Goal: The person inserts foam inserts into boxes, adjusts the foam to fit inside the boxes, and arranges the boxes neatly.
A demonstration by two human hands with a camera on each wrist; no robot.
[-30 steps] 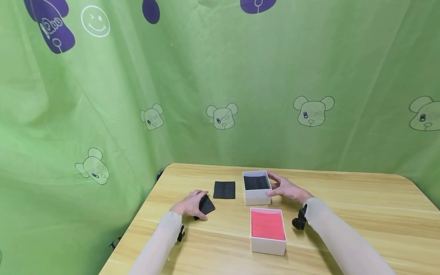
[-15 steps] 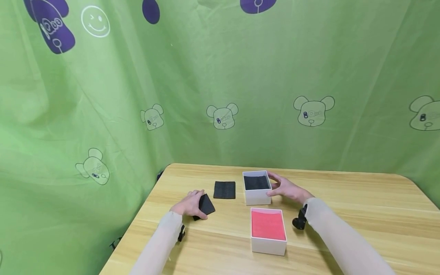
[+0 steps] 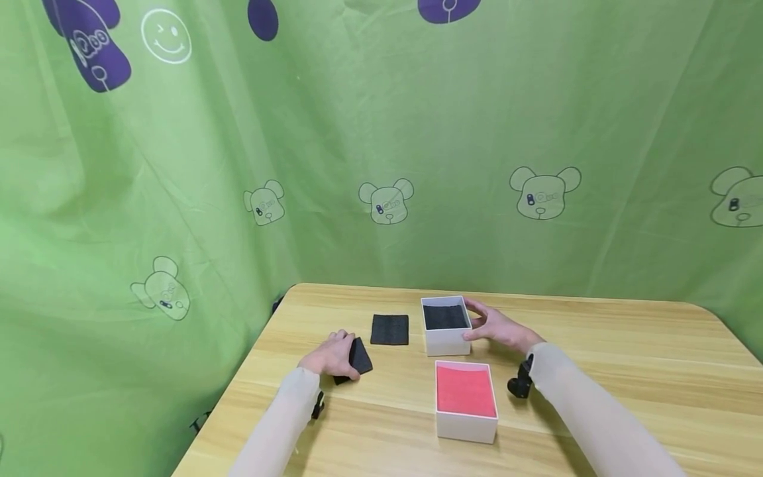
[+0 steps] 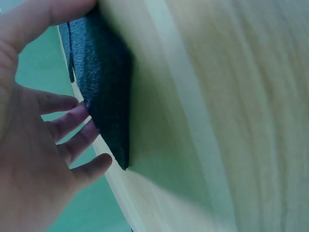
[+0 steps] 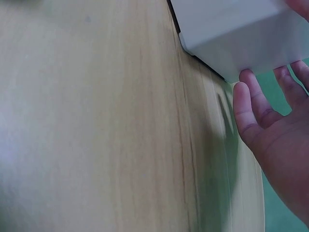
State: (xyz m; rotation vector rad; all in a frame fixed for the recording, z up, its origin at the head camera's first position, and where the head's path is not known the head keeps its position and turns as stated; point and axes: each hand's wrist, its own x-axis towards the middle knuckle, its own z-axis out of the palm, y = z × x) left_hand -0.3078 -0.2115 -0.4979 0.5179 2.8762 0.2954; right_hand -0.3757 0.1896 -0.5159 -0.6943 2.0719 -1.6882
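Bright, even light in the head view; soft shadows; both wrist views close and blurred

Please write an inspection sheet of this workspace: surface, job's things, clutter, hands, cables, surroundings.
Surface: wooden table, pale grain, no spills seen.
Job's things: black pad, tilted up on its edge under the left hand; white box with dark lining, upright, open.
Clutter: second black pad lying flat, apart from the others; red-lined box nearer the person, open.
Hands: left hand grips the tilted pad, fingers curled along its edge; right hand rests against the white box's right side, fingers fairly straight.
Cables: nothing seen.
Surroundings: green curtain with bear prints behind and to the left.
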